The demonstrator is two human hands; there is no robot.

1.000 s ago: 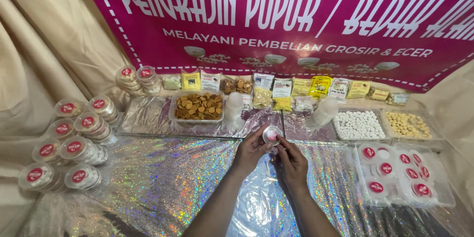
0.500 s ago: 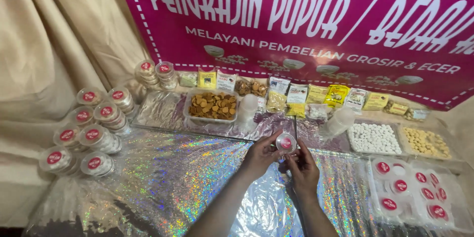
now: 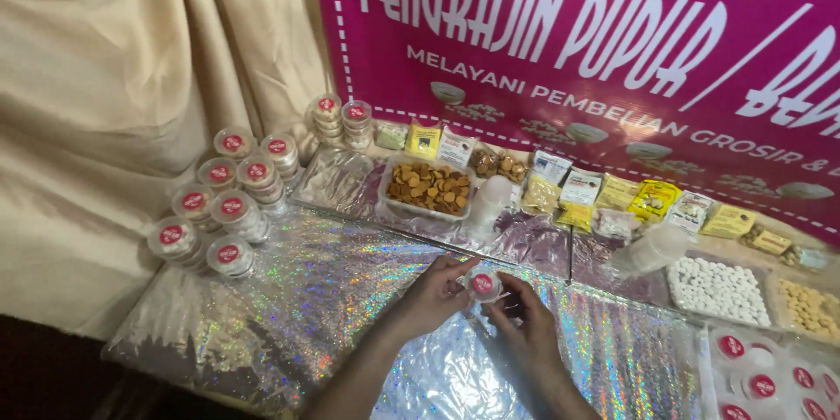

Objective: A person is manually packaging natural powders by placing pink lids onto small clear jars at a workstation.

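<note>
My left hand [image 3: 435, 296] and my right hand [image 3: 525, 319] meet over a shiny holographic sheet [image 3: 289, 315], both pinching a small round clear jar with a red-labelled lid [image 3: 483, 284]. The left fingers hold its left side, the right fingertips touch its right and lower edge. The jar tilts so its lid faces me. A crinkled clear plastic sheet [image 3: 446, 381] lies under my forearms.
Stacks of similar red-lidded jars [image 3: 219, 210] stand at left, more [image 3: 761, 381] at lower right. Behind are a tray of brown pieces [image 3: 429, 190], small packets [image 3: 612, 197], a tray of white balls [image 3: 717, 290], an overturned clear cup [image 3: 652, 249], a pink banner [image 3: 612, 52] and beige curtain [image 3: 131, 105].
The view has swung left and downward, so the display shifted right in frame. Both hands still hold the small jar together, now lower over the foil.
</note>
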